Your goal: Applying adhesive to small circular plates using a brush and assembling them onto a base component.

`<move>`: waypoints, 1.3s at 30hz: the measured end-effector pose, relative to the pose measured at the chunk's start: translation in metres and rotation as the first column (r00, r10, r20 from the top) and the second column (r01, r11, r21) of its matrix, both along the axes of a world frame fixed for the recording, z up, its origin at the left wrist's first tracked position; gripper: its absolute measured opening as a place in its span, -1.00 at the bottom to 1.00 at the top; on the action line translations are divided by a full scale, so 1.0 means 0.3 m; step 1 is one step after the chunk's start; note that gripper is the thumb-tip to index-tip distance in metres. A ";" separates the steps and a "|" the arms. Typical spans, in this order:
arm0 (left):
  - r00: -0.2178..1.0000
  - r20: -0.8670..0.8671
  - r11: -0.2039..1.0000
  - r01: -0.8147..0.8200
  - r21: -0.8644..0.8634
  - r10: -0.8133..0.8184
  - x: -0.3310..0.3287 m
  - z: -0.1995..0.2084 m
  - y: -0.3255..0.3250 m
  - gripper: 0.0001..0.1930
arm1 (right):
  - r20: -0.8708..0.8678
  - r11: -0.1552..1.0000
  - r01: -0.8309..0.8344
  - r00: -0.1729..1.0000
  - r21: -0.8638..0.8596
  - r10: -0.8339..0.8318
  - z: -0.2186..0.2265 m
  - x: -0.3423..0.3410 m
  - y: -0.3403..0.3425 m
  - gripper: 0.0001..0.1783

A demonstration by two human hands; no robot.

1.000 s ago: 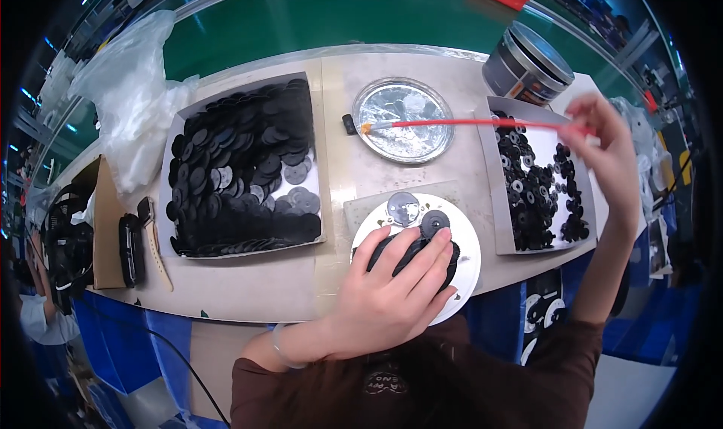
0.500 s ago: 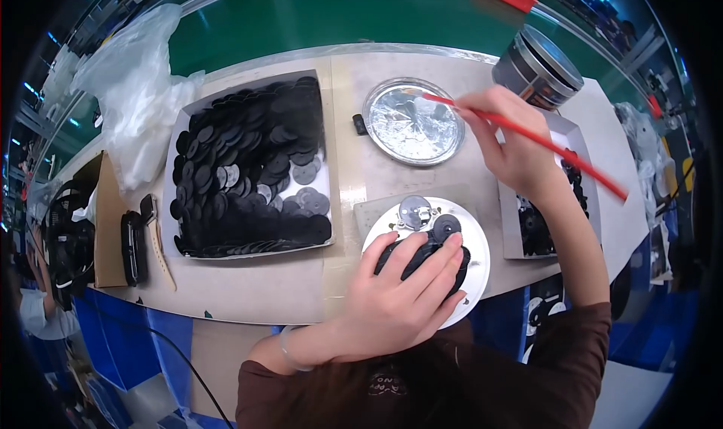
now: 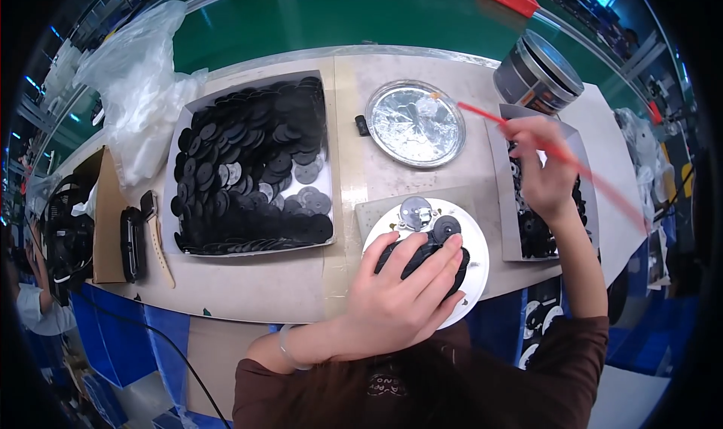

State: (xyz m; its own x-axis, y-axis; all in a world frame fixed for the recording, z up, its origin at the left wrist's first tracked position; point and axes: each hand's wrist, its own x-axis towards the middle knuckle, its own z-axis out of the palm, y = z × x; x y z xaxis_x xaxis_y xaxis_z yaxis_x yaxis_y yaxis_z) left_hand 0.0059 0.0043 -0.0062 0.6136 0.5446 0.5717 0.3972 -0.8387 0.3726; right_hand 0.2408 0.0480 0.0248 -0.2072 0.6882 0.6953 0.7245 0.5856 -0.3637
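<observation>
My left hand lies curved over a black toothed part, its fingers and thumb around it; the palm hides much of it. That part sits on a white round base. Beside my fingertips on the base are a small black gear and a grey round motor-like piece. My right hand, raised near the right-hand box, pinches a thin red stick, blurred at its rear end. The stick's tip is just off the right rim of a round metal lid with a whitish smear.
A large box of black and grey discs stands left. Small black parts fill another box at right. A dark tub stands behind it. Also here: a black cap, a watch, a plastic bag.
My right hand has moved right and toward me, carrying the red stick's tip off the metal lid. My left hand stays on the black toothed part.
</observation>
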 end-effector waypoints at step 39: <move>1.000 0.026 0.999 0.002 0.053 -0.003 -0.001 0.010 0.006 -0.71 | -0.359 0.945 0.056 0.917 -0.321 -0.176 0.015 -0.008 -0.023 -0.91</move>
